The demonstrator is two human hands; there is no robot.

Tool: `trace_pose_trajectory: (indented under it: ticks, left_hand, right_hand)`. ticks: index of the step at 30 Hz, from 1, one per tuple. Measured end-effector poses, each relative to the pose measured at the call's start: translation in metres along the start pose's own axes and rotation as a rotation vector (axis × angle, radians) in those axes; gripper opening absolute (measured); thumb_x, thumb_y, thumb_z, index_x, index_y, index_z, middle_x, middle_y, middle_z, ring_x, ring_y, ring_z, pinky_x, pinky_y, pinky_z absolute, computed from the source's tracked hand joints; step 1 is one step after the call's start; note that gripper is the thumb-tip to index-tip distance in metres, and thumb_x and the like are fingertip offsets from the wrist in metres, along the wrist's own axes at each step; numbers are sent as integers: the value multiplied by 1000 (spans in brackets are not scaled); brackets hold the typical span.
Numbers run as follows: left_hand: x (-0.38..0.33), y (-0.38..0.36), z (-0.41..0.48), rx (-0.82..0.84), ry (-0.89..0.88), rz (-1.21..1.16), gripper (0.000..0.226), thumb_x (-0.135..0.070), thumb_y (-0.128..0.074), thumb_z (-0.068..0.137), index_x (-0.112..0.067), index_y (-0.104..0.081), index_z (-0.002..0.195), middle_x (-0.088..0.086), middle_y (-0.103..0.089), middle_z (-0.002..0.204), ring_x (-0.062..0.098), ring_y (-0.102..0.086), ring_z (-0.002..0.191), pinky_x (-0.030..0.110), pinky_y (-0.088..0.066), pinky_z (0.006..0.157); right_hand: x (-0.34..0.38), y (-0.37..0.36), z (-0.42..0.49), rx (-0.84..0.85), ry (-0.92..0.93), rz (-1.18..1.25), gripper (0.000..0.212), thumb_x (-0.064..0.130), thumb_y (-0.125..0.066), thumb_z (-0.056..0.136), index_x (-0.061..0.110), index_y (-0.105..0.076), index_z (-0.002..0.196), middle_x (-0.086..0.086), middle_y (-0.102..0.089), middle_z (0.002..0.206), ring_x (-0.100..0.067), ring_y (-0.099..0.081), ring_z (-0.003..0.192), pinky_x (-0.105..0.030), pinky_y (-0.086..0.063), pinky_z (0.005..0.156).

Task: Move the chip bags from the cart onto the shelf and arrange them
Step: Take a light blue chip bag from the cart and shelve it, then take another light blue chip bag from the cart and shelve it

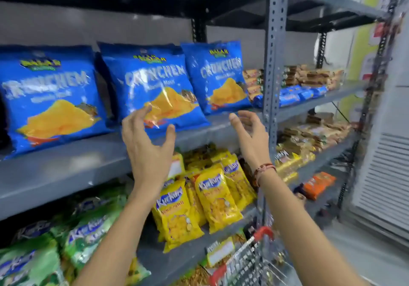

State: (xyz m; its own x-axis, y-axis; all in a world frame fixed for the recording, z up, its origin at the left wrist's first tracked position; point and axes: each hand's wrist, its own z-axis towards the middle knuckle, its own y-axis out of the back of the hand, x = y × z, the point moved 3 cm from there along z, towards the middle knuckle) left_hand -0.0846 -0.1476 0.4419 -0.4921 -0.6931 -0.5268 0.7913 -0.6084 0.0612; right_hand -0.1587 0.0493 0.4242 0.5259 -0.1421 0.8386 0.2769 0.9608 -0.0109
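Arranging step: both hands empty, fingers spread, left hand (147,146) near middle chip bag (152,86), right hand (250,130) at 3 o'clock; next, straighten it on shelf (66,170).

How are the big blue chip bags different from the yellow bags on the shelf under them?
The blue chip bags are wide and puffy, while the yellow bags are narrower and taller. The blue ones lean back in a loose row of three fronts along the upper shelf; the yellow ones are packed tightly, overlapping, one shelf lower. The open left hand and right hand are raised by the blue bags, not the yellow. Both show yellow snacks.
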Motion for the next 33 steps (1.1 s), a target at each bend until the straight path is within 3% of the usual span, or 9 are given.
trace_pose_trajectory:
  ticks: [4,9,13,16,19,23,27,30,33]
  left_hand:
    - [-9,-43,-84,258,-16,-124,39,-16,-64,79,-11,-55,116,-2,-46,111,14,-48,108,32,-45,94]
    - [4,-112,-219,746,155,-206,40,-20,-63,79,-8,-56,115,3,-50,108,24,-53,105,33,-46,88]
    - [20,-151,-323,1147,277,-168,40,-11,-69,78,-6,-57,116,16,-55,113,29,-55,105,29,-41,87]
    - [30,-172,-396,1438,321,-112,46,-10,-69,78,-2,-54,121,20,-55,119,33,-53,112,35,-40,96]
    - [37,-184,-461,1715,370,-17,51,-18,-66,83,-4,-48,128,18,-52,128,30,-48,118,35,-38,97]
    - [62,-184,-541,2045,394,170,61,-22,-68,81,0,-42,131,23,-48,133,35,-48,120,37,-40,95]
    - [86,-180,-595,2227,402,297,70,-27,-71,78,2,-40,134,22,-46,138,34,-47,124,38,-40,98]
    - [95,-190,-624,2254,433,313,76,-38,-70,78,0,-37,136,22,-45,139,33,-46,125,36,-38,99]
    - [100,-203,-650,2251,604,282,79,-42,-71,74,-3,-39,134,25,-56,126,35,-55,115,38,-43,92]
  right_hand:
    - [-43,66,-57,-68,-84,-82,29,29,-58,89,10,-59,110,13,-59,85,19,-56,72,0,-41,65]
    - [-131,156,-148,-198,-381,-224,20,34,-59,88,20,-59,102,4,-64,83,-7,-62,80,-24,-49,74]
    - [-191,218,-224,-293,-639,-329,27,29,-60,88,10,-59,107,5,-60,78,4,-56,67,-14,-44,62]
    - [-237,256,-283,-326,-888,-391,36,33,-62,86,6,-58,110,-8,-67,91,-15,-63,80,-25,-53,70]
    - [-277,285,-339,-356,-1111,-462,40,33,-62,86,3,-58,114,-21,-67,108,-26,-63,91,-19,-47,68]
    - [-316,307,-401,-342,-1399,-505,48,29,-58,90,-2,-49,125,-24,-63,119,-34,-58,112,-28,-37,80]
    - [-357,313,-446,-329,-1596,-501,71,42,-60,86,-9,-39,131,-31,-53,128,-40,-52,119,-38,-40,84]
    - [-382,315,-466,-408,-1671,-488,91,56,-65,75,-9,-39,133,-22,-58,122,-29,-56,113,-38,-41,79]
    - [-409,317,-479,-560,-1680,-338,93,49,-68,76,-1,-27,142,-19,-48,138,-33,-49,124,-42,-44,98]
